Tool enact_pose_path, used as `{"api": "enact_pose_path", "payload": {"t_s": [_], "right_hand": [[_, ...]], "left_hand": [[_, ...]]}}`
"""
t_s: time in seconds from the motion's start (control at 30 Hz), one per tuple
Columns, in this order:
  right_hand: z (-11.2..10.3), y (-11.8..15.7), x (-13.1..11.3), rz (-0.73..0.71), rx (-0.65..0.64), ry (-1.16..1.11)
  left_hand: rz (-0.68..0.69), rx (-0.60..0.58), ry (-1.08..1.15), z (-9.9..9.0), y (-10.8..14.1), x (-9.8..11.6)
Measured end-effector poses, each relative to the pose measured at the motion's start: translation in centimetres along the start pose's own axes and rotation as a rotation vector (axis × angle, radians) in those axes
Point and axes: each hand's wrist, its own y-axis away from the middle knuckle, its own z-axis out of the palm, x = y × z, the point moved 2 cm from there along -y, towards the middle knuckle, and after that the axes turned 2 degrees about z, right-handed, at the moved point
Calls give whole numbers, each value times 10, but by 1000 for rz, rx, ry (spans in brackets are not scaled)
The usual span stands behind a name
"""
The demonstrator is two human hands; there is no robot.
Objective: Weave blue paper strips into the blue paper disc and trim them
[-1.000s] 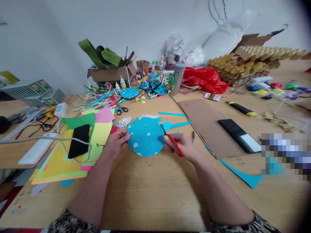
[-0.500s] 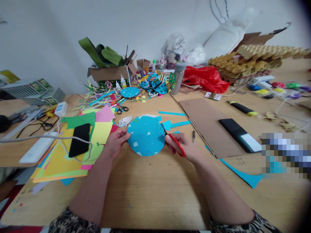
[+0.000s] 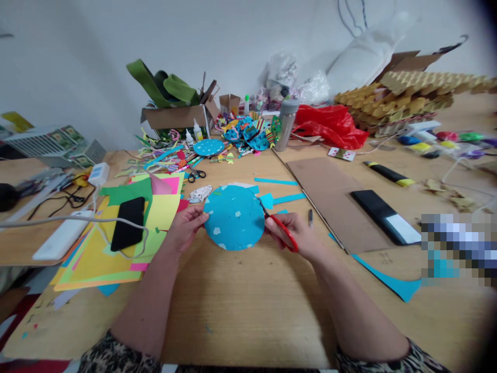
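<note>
A round blue paper disc [image 3: 235,228] with small pale patches is held up over the table, facing me. My left hand [image 3: 189,226] pinches its left edge between thumb and fingers. In my right hand [image 3: 293,235] are red-handled scissors [image 3: 289,239], their dark blades lying at the disc's upper right edge. Whether the blades are parted I cannot make out. Right-hand fingertips are close to the disc's right edge; contact is unclear. Behind the disc lie blue paper strips [image 3: 289,198] and a whitish paper cut-out [image 3: 201,194].
Coloured paper sheets [image 3: 97,254] with a black phone [image 3: 127,224] lie left. Brown cardboard [image 3: 330,202] carries another phone [image 3: 384,217] at right. A steel bottle [image 3: 286,124], a second spotted blue disc [image 3: 208,147] and small black scissors [image 3: 196,176] are at the back.
The view has shifted very slightly. The scissors' red handle has tilted a little lower and to the right; the disc and both hands keep nearly the same places.
</note>
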Motion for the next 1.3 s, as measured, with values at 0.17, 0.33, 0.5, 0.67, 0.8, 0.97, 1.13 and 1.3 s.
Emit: {"api": "enact_pose_path", "payload": {"t_s": [0.17, 0.33, 0.5, 0.67, 0.8, 0.97, 1.13, 1.3], "right_hand": [[-2, -3, 8, -3, 27, 29], [-2, -4, 7, 11, 27, 35], [-3, -3, 4, 30, 37, 30], [-6, -3, 7, 35, 89, 41], [-6, -5, 9, 13, 80, 126], [-6, -6, 10, 24, 46, 166], [-6, -6, 10, 9, 11, 176], [-6, -4, 7, 12, -15, 176]], "left_hand": [[-4, -7, -11, 0, 0, 3], [8, 8, -3, 0, 1, 6], [2, 18, -9, -1, 1, 6], [2, 14, -8, -1, 0, 6], [-9, 12, -19, -3, -1, 3], [-1, -25, -45, -3, -2, 1], [-2, -56, -56, -3, -1, 0], [10, -53, -72, -6, -2, -2]]}}
